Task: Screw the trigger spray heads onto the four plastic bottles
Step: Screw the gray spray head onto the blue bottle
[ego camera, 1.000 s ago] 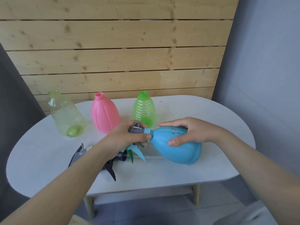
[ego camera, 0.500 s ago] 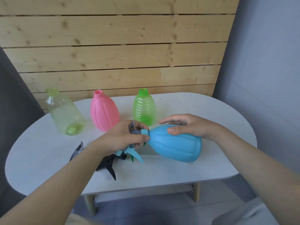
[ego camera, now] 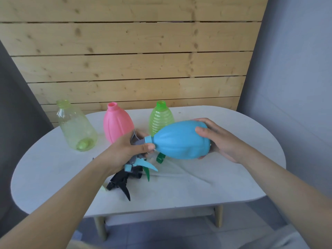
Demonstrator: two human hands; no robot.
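The blue bottle is held sideways above the table, neck to the left. My right hand grips its base end. My left hand is closed around the grey and blue trigger spray head at the bottle's neck; its blue trigger hangs below my fingers. Three open-necked bottles stand at the back: a clear yellowish bottle, a pink bottle and a green ribbed bottle. A black spray head and a green spray head lie on the table under my left hand.
The white oval table stands against a wooden plank wall. A grey wall rises on the right and a dark curtain hangs on the left. Tiled floor shows below the table's front edge.
The blue bottle has lifted off the table and tilted, base end up. My right hand has slid from its side to its base. My left hand stays on the spray head.
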